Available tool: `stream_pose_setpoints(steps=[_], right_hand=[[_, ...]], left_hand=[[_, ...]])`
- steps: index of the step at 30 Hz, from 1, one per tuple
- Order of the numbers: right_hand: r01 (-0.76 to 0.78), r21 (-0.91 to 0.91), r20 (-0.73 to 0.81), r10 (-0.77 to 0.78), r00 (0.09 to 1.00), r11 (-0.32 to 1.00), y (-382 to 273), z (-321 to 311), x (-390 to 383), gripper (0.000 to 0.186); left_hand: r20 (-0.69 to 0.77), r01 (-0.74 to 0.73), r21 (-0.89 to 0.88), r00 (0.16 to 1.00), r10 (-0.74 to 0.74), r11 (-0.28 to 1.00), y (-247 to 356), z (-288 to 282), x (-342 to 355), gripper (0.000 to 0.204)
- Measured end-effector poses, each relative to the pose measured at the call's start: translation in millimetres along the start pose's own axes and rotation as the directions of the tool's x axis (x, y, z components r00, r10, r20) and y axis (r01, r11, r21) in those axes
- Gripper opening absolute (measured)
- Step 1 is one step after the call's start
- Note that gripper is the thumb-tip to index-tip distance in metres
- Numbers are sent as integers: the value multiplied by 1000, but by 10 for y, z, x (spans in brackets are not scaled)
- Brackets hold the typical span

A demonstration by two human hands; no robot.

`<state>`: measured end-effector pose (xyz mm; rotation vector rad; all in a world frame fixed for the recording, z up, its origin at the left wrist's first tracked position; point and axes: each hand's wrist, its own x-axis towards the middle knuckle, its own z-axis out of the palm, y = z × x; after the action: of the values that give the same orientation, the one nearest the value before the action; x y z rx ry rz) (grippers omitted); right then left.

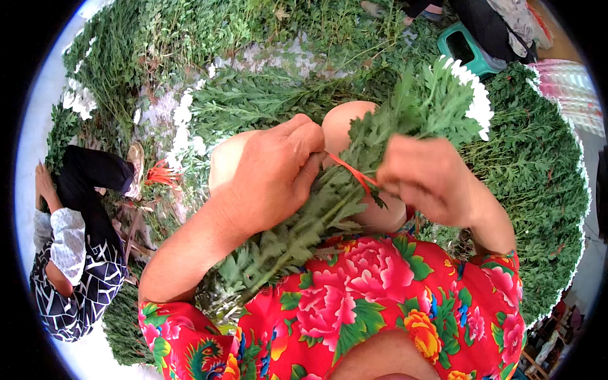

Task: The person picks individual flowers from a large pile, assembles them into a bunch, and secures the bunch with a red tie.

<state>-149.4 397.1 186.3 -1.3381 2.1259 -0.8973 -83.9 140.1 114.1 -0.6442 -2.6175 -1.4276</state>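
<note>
Across my lap lies a bunch of white-flowered leafy stems [310,206], its white blooms [479,104] at the upper right and its stem ends at the lower left. A thin red tie string [350,168] crosses the middle of the bunch. My left hand [275,171] is closed on the string's left end, resting over the stems. On the other side my right hand [427,177], slightly blurred, is closed with fingers pinched at the string's right end. Whether a knot has formed cannot be made out.
A large stack of the same flowers [525,190] stands at my right. More cut stems [183,38] cover the far floor. Red strings [163,174] lie at the left, near a seated person [82,253]. A green plastic stool [472,50] and another person [491,25] are at far right.
</note>
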Motion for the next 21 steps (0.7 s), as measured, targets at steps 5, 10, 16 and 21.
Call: stream_pose_setpoints(steps=[5, 10, 16, 21], right_hand=[[-73, -174, 92, 90, 992, 982, 38, 119, -272, 20], [-112, 104, 54, 107, 993, 988, 108, 62, -229, 13], [-169, 108, -44, 174, 984, 980, -39, 39, -203, 13], [36, -242, -266, -102, 958, 970, -156, 180, -31, 15]], left_hand=[[78, 39, 162, 996, -52, 986, -23, 98, 38, 4], [285, 378, -599, 924, -254, 706, 44, -42, 136, 15], [446, 526, -785, 847, -290, 328, 122, 93, 153, 17], [403, 504, -734, 863, -305, 455, 319, 147, 114, 14]])
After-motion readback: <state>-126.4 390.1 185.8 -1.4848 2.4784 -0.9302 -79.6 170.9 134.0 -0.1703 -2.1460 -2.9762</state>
